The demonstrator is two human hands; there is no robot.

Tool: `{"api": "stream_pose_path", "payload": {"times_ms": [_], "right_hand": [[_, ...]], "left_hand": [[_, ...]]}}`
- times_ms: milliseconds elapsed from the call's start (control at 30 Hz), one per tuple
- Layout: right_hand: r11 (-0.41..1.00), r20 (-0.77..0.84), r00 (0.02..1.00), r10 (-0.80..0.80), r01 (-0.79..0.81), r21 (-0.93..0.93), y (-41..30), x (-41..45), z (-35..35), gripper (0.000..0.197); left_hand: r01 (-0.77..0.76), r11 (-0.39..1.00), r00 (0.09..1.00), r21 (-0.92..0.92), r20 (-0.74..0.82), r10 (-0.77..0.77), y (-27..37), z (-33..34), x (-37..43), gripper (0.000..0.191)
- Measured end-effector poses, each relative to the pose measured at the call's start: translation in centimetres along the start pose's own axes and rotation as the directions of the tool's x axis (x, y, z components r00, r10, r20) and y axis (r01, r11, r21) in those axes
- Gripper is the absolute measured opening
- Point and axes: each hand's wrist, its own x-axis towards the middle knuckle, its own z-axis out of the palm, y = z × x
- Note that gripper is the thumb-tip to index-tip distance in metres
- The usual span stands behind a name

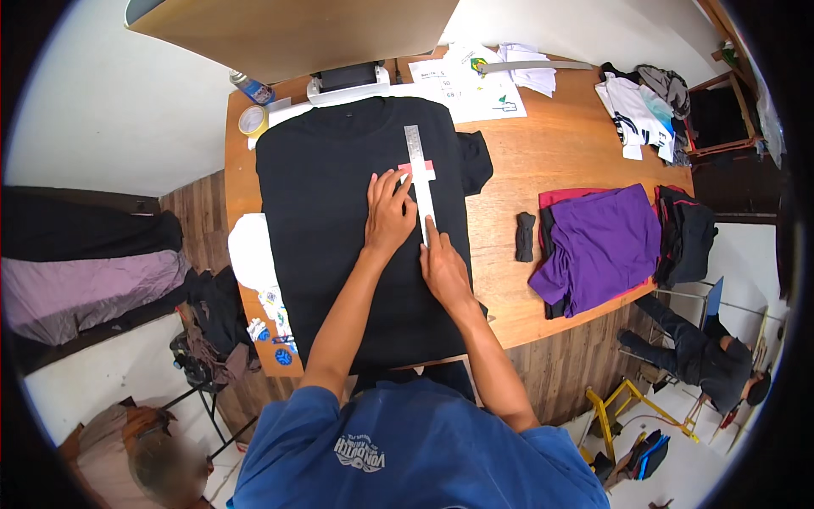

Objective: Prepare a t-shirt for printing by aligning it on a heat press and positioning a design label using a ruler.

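A black T-shirt (337,242) lies spread on a wooden table, its neckline away from me and one short sleeve out at the right. A steel ruler (414,145) lies lengthwise on the chest at the right, across a small red and white patch (427,168). My left hand (390,209) rests palm down on the shirt, its fingertips touching the patch's lower left edge beside the ruler. My right hand (443,261) holds the ruler's near end, with the index finger extended along it.
Folded purple cloth (604,242) and dark garments (683,235) lie at the right. Tape (253,119), a spray can (254,89) and printed papers (489,95) sit along the far side, under a large brown panel (292,38). Two other people are at the lower corners.
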Motion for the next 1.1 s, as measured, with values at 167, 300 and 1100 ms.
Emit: {"api": "stream_pose_path", "payload": {"times_ms": [167,300,1100], "right_hand": [[1.000,0.037,0.999,0.018,-0.017,-0.020,-0.2,0.1,0.0,0.053],[0.998,0.060,0.998,0.026,-0.023,-0.056,-0.1,0.0,0.2,0.053],[0.979,-0.004,0.996,-0.091,0.089,-0.183,0.7,0.0,1.2,0.054]], "left_hand": [[-0.014,1.000,1.000,-0.004,-0.023,0.014,-0.2,0.1,-0.1,0.038],[-0.005,1.000,1.000,-0.007,-0.014,0.005,0.1,-0.1,0.1,0.038],[-0.003,1.000,1.000,-0.018,-0.019,0.002,-0.1,-0.1,0.0,0.037]]}}
